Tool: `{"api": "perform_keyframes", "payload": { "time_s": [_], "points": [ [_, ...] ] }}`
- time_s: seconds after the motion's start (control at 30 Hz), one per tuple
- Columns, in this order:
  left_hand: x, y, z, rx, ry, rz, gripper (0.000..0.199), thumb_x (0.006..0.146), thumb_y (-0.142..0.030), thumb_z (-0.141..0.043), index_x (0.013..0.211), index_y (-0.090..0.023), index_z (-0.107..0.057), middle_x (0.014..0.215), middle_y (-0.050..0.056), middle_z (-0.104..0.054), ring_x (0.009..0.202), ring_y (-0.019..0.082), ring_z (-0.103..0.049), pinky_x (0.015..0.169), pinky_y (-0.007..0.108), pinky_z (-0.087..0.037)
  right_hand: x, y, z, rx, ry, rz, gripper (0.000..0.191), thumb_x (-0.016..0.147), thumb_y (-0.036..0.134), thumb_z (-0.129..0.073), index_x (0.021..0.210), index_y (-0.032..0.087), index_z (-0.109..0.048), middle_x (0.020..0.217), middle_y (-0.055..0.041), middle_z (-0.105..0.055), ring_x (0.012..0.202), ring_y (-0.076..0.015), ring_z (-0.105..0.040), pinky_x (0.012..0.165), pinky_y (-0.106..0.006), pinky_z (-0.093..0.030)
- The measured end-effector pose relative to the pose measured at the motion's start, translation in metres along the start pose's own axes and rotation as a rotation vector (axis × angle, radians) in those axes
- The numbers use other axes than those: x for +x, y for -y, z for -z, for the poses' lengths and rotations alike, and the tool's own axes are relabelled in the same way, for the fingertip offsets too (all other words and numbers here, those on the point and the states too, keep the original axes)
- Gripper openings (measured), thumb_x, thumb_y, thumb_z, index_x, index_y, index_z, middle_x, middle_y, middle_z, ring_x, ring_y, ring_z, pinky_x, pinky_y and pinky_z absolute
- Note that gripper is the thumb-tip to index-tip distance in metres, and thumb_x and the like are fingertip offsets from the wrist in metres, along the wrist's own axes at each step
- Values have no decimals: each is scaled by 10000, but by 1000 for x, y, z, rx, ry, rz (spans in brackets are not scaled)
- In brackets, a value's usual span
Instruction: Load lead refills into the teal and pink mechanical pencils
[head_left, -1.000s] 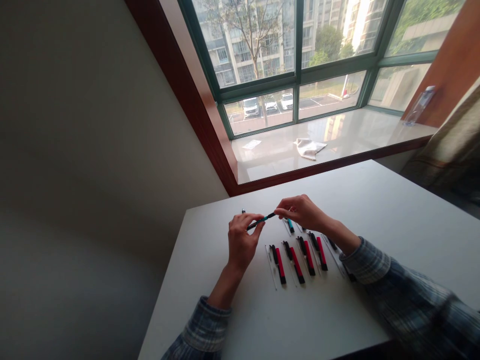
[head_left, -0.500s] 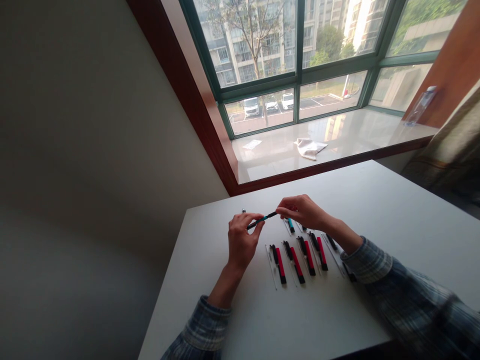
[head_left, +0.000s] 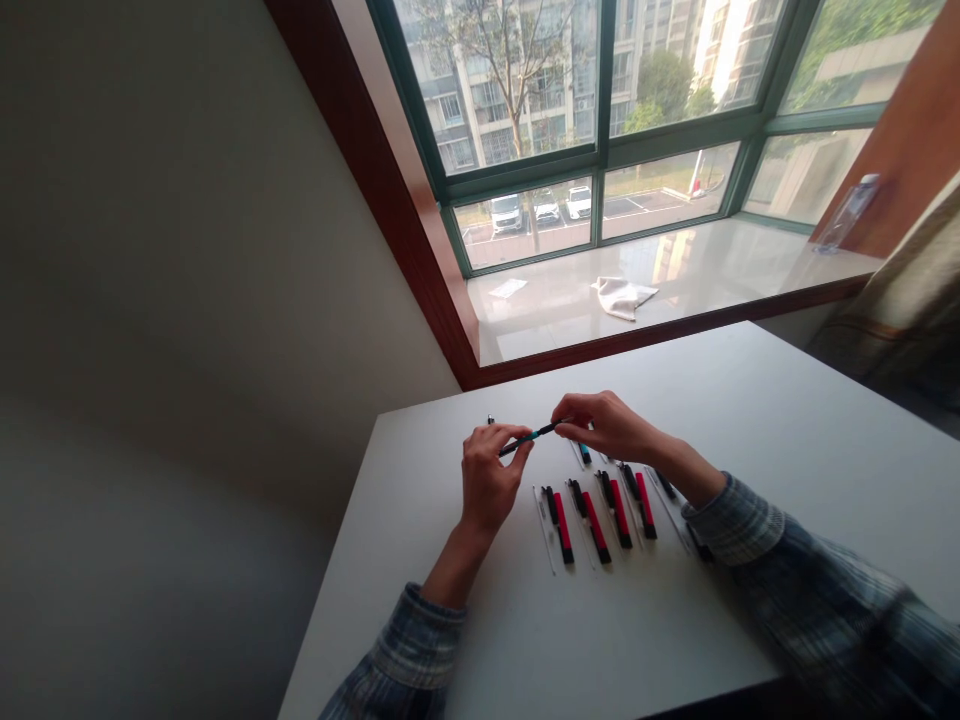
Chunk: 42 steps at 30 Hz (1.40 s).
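A black and teal pen (head_left: 534, 434) is held slantwise above the table between my two hands. My left hand (head_left: 491, 470) is closed on its lower left end, thumb and fingers pinching it. At the upper right end, my right hand (head_left: 604, 425) pinches the black part. Below the hands lie several red and black pen barrels (head_left: 591, 525), with black pen parts (head_left: 551, 508) and thin refills (head_left: 544, 530) beside them. A teal and black barrel (head_left: 585, 452) lies partly hidden under my right hand. More parts lie half covered by my right forearm.
The white table (head_left: 480, 630) stands against a window sill (head_left: 547, 320). On the sill lie a crumpled cloth (head_left: 624, 298) and a piece of paper (head_left: 508, 288); a clear bottle (head_left: 847, 213) stands at the right. A small dark-tipped part (head_left: 490, 419) lies behind my left hand.
Both hands keep their pinch on the pen, and its angle is nearly the same. The view has shifted slightly; the parts on the table lie as before.
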<state>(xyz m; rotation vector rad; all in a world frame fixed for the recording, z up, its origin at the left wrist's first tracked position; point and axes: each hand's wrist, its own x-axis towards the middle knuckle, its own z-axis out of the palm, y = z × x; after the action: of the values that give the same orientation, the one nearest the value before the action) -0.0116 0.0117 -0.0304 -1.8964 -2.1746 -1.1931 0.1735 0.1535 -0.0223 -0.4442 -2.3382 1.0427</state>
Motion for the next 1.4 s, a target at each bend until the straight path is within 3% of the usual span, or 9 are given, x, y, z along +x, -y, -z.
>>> {"api": "perform_keyframes", "payload": {
  "time_s": [0.1, 0.27, 0.43, 0.6, 0.73, 0.9, 1.13, 1.23, 1.4],
  "points": [
    [-1, -2, 1, 5, 1, -11, 77, 920, -260, -702, 981, -283, -743, 1017, 9, -779, 1010, 258, -652, 947, 432, -448, 0, 0, -1, -40, 3, -37, 363, 1008, 487, -554, 894, 194, -735, 745, -41, -739, 617, -155, -643, 591, -281, -491],
    [-2, -3, 1, 10, 2, 1, 80, 928, -269, -692, 991, -279, -740, 1022, 15, -779, 1018, 262, -653, 948, 435, -444, -1, -1, 0, 16, 20, -8, 340, 938, 482, -663, 1127, 204, -706, 846, -49, -754, 696, -169, -666, 642, -295, -534],
    [-2, -4, 3, 8, 3, -9, 80, 933, -264, -686, 992, -277, -738, 1026, 16, -776, 1018, 260, -651, 945, 434, -444, -1, 0, -2, -38, -6, -5, 353, 987, 496, -584, 910, 188, -738, 758, -45, -739, 627, -155, -643, 589, -279, -497],
    [-2, -4, 4, 12, -5, -14, 79, 933, -265, -689, 994, -277, -739, 1022, 14, -777, 1014, 263, -652, 950, 445, -436, -2, 0, -2, 13, 15, -7, 374, 945, 525, -647, 1096, 189, -710, 832, -53, -750, 682, -163, -657, 611, -272, -513],
    [-3, -3, 3, 13, -19, -27, 73, 928, -257, -698, 982, -279, -741, 1017, 15, -778, 1011, 266, -653, 948, 447, -433, -1, 0, -3, -41, 5, 1, 366, 993, 503, -581, 920, 174, -724, 751, -45, -732, 624, -143, -626, 596, -264, -483],
    [-2, -2, 4, 7, -34, -45, 82, 920, -247, -714, 988, -282, -740, 1006, 0, -778, 990, 257, -650, 937, 444, -426, -1, 0, -3, -41, -9, 7, 279, 956, 449, -658, 1055, 189, -689, 836, -47, -729, 690, -153, -647, 609, -256, -501],
    [-3, -3, 4, -6, -48, -55, 71, 922, -253, -718, 984, -279, -740, 1010, 8, -782, 997, 261, -653, 951, 449, -414, -1, 7, -4, -44, -18, 50, 214, 970, 392, -626, 971, 179, -645, 850, -38, -697, 658, -129, -593, 591, -252, -467],
    [-3, -3, 4, -9, -40, -57, 73, 927, -263, -713, 994, -279, -739, 1013, 9, -786, 996, 264, -659, 960, 459, -411, -1, 8, -4, -69, -14, 52, 260, 1002, 408, -576, 917, 175, -652, 747, -17, -659, 605, -120, -550, 565, -248, -438],
    [-2, -1, 4, -26, -37, -37, 73, 928, -269, -709, 992, -284, -739, 1014, 5, -788, 1002, 269, -664, 961, 472, -415, -2, 7, -4, -129, -45, 111, 238, 962, 391, -650, 1074, 181, -643, 941, -65, -697, 687, -136, -587, 604, -259, -471]
  ]
}}
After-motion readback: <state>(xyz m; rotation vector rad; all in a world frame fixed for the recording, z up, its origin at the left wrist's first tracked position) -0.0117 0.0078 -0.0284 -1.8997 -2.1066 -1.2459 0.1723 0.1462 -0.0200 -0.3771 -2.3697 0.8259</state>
